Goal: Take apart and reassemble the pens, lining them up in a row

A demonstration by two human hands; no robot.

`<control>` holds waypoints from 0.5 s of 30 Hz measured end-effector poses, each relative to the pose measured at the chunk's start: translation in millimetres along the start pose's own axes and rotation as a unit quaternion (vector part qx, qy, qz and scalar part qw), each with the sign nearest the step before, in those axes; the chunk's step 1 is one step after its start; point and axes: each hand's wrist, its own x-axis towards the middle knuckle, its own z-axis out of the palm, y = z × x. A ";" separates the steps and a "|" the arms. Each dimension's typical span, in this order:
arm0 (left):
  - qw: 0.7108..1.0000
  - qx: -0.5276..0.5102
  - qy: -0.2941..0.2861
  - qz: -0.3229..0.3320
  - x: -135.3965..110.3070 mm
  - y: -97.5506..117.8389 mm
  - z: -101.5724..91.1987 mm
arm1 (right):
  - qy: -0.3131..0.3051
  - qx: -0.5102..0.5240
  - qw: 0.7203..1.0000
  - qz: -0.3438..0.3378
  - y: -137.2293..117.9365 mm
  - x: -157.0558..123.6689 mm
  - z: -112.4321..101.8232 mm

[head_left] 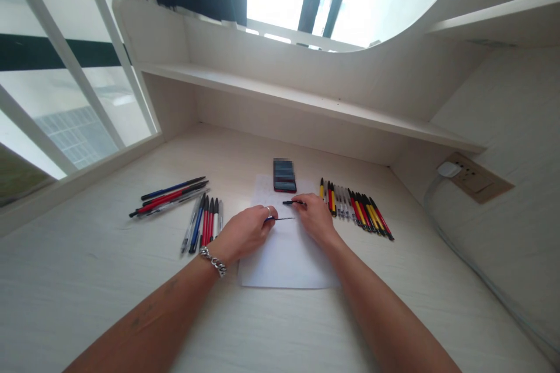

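Over a white sheet of paper [284, 268], my left hand [249, 230] is closed in a pinch on a dark blue pen part [270, 218]. A thin refill [286, 218] sticks out of it to the right. My right hand [315, 217] pinches a short black pen piece [287, 203], held just above the refill and apart from it. Beside my left hand lies a row of pens [205, 221] in clear, blue, red and white. Red, yellow, black and clear pen parts [370, 215] lie in a row to the right of my right hand.
A phone [284, 176] lies at the top of the paper. Farther left, several pens [168, 198] lie loosely together on the white desk [109, 280]. A shelf [306, 96] runs along the back. At right, a cable [464, 262] hangs from the wall socket [479, 178].
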 end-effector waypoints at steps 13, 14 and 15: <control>0.999 0.027 -0.011 -0.020 0.4 1.7 2.5 | -0.042 0.091 0.991 -0.092 -21.6 -21.5 -25.5; 0.999 0.029 -0.011 -0.019 0.3 2.0 3.1 | -0.049 0.087 0.990 -0.101 -22.9 -24.7 -26.5; 0.999 0.031 -0.011 -0.018 0.2 2.3 3.4 | -0.052 0.081 0.989 -0.110 -23.3 -27.3 -27.0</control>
